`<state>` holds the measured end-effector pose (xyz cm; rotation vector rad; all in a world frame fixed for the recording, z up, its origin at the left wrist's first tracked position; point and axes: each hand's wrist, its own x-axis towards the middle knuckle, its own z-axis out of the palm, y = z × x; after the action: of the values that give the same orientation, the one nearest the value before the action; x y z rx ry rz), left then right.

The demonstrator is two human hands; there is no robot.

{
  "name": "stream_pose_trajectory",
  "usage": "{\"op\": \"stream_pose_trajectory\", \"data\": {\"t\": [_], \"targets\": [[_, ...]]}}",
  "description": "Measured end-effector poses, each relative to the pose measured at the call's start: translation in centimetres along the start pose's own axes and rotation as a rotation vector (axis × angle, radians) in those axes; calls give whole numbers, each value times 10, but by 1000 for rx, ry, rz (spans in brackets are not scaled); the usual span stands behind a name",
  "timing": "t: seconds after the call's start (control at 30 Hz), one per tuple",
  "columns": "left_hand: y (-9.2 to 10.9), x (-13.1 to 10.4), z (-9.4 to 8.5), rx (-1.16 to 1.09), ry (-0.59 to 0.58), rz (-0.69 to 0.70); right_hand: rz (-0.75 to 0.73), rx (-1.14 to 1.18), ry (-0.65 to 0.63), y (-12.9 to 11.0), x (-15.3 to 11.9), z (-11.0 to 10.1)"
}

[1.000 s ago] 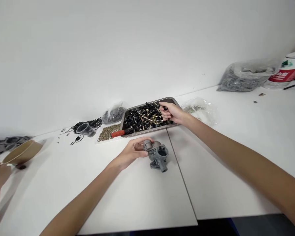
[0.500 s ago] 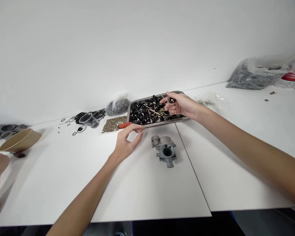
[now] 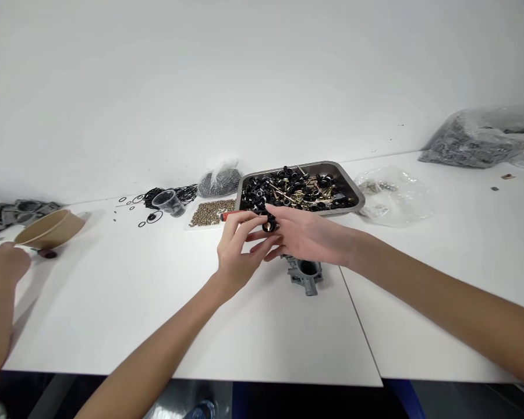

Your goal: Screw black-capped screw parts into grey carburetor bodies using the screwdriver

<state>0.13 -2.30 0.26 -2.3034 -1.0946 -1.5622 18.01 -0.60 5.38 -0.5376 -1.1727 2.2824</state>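
In front of the metal tray, my left hand (image 3: pixel 238 253) and my right hand (image 3: pixel 308 234) meet around a small round black part with a brassy centre (image 3: pixel 269 225). My right fingers are closed on it, and my left thumb and fingertips pinch at its left side. The fingers partly hide the part. Just beneath my right hand, a grey metal carburetor body (image 3: pixel 309 274) rests on the white table, its upper portion covered by that hand. An orange tool handle (image 3: pixel 227 216) shows behind my left fingers.
The metal tray (image 3: pixel 358 201) holds many black and brass parts. Left of it lie brass pieces (image 3: pixel 212 213), a bag of dark pieces (image 3: pixel 220 181), a plastic cup (image 3: pixel 169 202) and black rings. A clear bag (image 3: pixel 397 201) lies right. Another person's hand (image 3: pixel 4 265) is beside a tan bowl (image 3: pixel 52 230).
My right hand has come from above the tray down and left with the black part, meeting my left hand. My left fingers have closed in at the part. The view has shifted slightly.
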Motion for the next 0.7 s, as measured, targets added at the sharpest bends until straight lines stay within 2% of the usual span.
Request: {"op": "stream_pose_trajectory", "data": {"t": [0.2,0.27,0.37,0.43,0.57,0.7], "targets": [[-8,-6,4,-89,18,-15,-8,-71,-39,2,-1,0],[-8,-6,4,-162,17,-58,7,-133,-69,-1,-3,-3],[-4,-2,3,-346,13,-204,45,-251,-115,-9,-8,-6],[-2,2,3,-482,31,-356,75,-351,-99,-17,-11,-8],[-6,7,3,-624,61,-667,29,-627,29,-36,-16,-24],[-18,6,5,-720,19,-818,-78,-1017,192,-44,-16,-47]]}}
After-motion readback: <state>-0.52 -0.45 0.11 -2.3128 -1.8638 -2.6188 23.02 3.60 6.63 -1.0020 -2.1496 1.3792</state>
